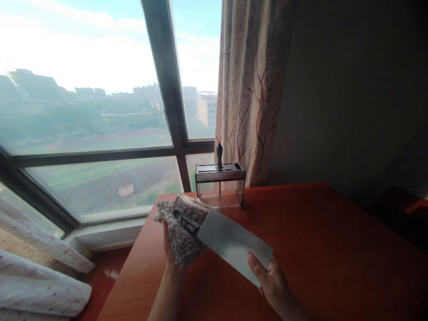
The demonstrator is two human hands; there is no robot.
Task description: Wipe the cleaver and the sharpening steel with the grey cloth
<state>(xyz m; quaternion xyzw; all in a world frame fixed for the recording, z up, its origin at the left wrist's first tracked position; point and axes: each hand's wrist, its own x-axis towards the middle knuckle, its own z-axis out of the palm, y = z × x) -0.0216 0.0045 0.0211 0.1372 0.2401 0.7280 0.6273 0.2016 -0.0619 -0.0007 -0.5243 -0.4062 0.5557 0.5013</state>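
Observation:
A cleaver with a broad grey blade (pixel 234 243) and a dark handle (pixel 186 222) is held over the table, slanting down to the right. My right hand (pixel 270 274) pinches the far end of the blade, thumb flat on the upper face. A fluffy grey-brown cloth (pixel 189 249) is bunched around and beneath the handle. My left hand (pixel 170 247) grips this cloth from below, its fingers mostly hidden. Behind the cloth stands a knife holder (pixel 220 171) with clear sides and a slotted top. One dark-handled tool (pixel 220 156) sticks up from it, its thin shaft showing through.
The reddish-brown wooden table (pixel 317 249) reaches to the window side. Behind it hangs a patterned curtain (pixel 254 89) next to a large dark-framed window (pixel 179 111). Another pale curtain (pixel 43 285) drapes at the lower left, near the floor.

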